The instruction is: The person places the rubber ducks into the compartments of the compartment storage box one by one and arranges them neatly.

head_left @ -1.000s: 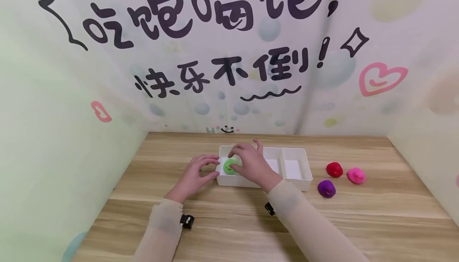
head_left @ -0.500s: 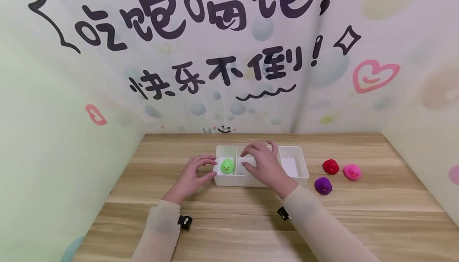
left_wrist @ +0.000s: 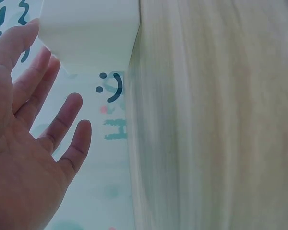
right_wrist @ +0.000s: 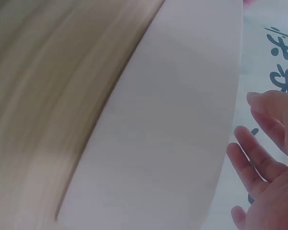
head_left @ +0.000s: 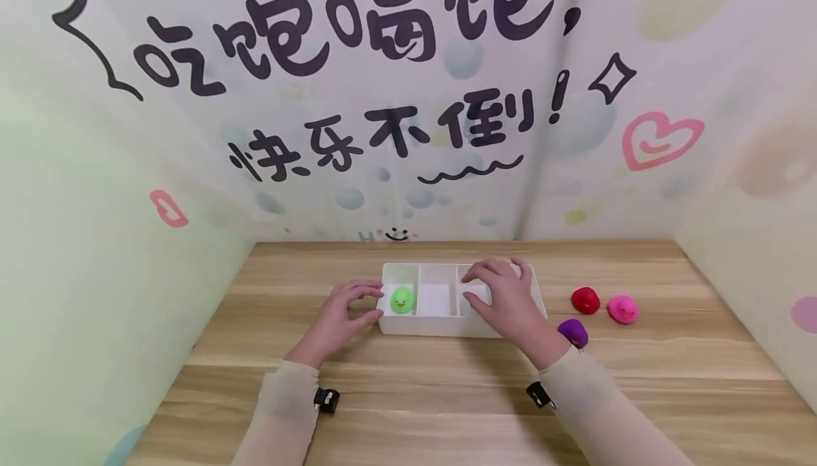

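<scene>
A green toy duck (head_left: 402, 301) stands upright in the leftmost compartment of a white divided box (head_left: 421, 326), in the head view. My left hand (head_left: 333, 324) is at the box's left end, fingertips and thumb touching its edge, fingers loosely bent; the left wrist view shows the palm (left_wrist: 26, 167) beside the box's end. Over the right half of the box hovers my right hand (head_left: 510, 303), thumb and fingers apart with nothing between them. It hides part of the right-hand compartments. In the right wrist view its fingers (right_wrist: 252, 155) are spread above the box wall.
To the right of the box, on the wooden table (head_left: 434, 409), lie a red toy duck (head_left: 585, 301), a pink toy duck (head_left: 623, 309) and a purple toy duck (head_left: 573, 333). The right forearm partly overlaps the purple one. A printed wall (head_left: 357, 218) borders the table's back.
My right hand has come away from the green toy duck, leaving it in the leftmost compartment, and has moved right over the box. The left hand has stayed at the box's left end.
</scene>
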`<state>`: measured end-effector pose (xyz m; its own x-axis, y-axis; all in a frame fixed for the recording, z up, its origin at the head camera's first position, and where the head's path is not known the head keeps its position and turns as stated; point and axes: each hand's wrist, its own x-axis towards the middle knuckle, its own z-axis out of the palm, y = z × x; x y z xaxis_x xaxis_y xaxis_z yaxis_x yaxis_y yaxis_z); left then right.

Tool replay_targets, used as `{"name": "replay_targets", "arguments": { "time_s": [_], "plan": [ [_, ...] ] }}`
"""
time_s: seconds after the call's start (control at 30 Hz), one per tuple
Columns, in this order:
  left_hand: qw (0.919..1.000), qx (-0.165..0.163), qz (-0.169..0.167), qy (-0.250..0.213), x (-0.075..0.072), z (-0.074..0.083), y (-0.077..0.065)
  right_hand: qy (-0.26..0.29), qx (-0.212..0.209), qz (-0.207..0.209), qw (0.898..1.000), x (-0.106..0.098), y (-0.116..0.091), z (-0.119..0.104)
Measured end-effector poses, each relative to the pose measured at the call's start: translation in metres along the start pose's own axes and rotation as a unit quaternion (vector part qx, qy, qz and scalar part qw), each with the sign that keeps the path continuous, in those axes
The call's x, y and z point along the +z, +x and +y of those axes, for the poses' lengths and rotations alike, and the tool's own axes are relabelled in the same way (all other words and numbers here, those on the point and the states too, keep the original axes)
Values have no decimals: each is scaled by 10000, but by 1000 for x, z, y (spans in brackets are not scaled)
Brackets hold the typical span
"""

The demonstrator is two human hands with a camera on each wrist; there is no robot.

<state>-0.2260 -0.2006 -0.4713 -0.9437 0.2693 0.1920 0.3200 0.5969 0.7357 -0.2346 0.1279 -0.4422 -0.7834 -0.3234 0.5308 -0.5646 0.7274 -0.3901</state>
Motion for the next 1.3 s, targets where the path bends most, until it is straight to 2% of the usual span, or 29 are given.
{"name": "replay_targets", "arguments": {
  "time_s": [0.17, 0.4, 0.63, 1.0, 1.3],
  "plan": [
    [10000, -14, -19, -37, 2, -1, -1, 37, 21, 151, 9999, -7, -10, 7],
    [10000, 27, 12, -84, 1, -2, 1, -46, 197, 100, 9997, -22, -18, 17],
    [10000, -33, -22, -87, 0, 0, 1, -200, 128, 350, 9991, -33, -29, 32],
    [9999, 70, -24, -112, 1, 0, 2, -351, 340, 367, 9981, -53, -47, 44],
    [9998, 118, -15, -159, 1, 0, 1, -437, 106, 496, 9978, -65, -63, 61]
  ]
}}
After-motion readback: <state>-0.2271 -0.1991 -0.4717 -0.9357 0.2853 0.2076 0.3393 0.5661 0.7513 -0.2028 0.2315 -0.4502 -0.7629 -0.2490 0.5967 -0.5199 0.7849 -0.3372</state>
